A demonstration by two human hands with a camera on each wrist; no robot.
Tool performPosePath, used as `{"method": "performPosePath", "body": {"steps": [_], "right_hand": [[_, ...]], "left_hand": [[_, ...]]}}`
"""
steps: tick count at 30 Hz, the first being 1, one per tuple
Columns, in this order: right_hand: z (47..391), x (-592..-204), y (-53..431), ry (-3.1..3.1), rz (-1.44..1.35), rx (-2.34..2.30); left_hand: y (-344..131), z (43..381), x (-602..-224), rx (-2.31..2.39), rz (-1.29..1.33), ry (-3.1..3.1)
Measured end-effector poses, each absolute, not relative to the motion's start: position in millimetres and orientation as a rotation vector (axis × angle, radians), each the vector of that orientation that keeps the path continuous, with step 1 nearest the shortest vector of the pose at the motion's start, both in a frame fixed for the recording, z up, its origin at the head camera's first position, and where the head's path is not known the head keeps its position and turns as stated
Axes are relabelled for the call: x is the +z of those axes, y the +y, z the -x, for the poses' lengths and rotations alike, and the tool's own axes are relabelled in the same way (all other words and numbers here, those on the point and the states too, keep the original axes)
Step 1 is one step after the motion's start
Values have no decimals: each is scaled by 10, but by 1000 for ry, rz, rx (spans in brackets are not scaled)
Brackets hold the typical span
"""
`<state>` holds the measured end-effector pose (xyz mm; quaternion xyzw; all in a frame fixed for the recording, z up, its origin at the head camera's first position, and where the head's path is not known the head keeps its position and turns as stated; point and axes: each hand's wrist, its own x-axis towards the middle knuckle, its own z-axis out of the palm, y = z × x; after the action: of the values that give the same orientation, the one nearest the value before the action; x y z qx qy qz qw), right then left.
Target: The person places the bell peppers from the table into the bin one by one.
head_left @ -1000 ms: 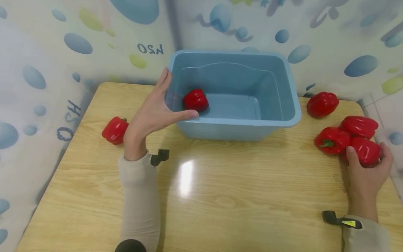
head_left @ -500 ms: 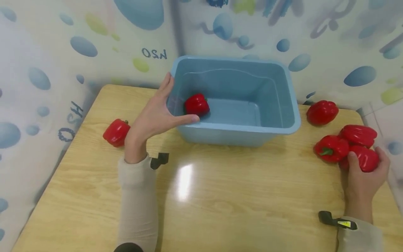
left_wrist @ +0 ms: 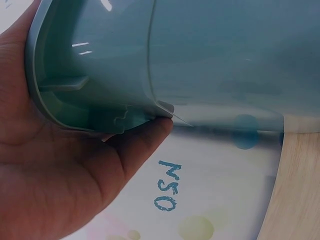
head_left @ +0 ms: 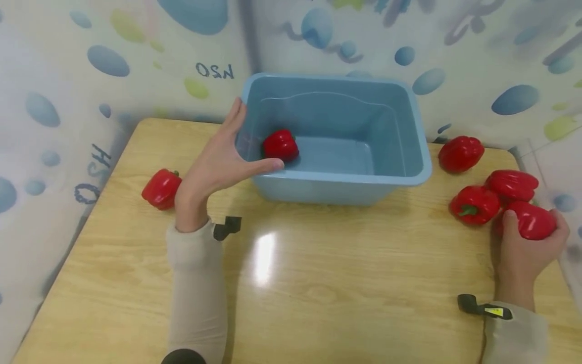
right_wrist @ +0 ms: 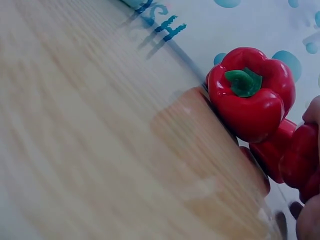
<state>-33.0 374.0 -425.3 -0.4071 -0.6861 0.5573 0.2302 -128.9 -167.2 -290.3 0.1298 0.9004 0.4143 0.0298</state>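
Right hand grips red pepper, well right of tub; left hand, spread wide, holds tub's left end. Pepper probably light, firm, slippery; best held round plump sides, I'd judge.

Pale walls dotted with blue and yellow-green ovals (blue lettering among them) rise behind a wood-grain table, its top catching a bright glare.

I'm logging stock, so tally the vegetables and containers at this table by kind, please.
Red bell peppers: 6, including one in the right hand and one inside the bin
Blue plastic bin: 1
Total: 7
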Motion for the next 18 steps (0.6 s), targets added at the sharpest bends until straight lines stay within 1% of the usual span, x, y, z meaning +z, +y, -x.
{"method": "performPosePath", "body": {"steps": [2, 9, 12, 18], "right_hand": [[330, -4231, 3719, -1898, 1146, 1504], [325, -4129, 3686, -1806, 1056, 1538], [334, -4083, 3682, -1805, 1088, 1520], [363, -3933, 3650, -1777, 1057, 1508]], "left_hand": [[-1678, 1285, -2899, 1271, -393, 2779], [-1727, 1271, -2924, 1240, -321, 2778], [-1742, 1265, -2941, 1224, -294, 2776], [-1702, 1244, -2881, 1284, -349, 2762]]}}
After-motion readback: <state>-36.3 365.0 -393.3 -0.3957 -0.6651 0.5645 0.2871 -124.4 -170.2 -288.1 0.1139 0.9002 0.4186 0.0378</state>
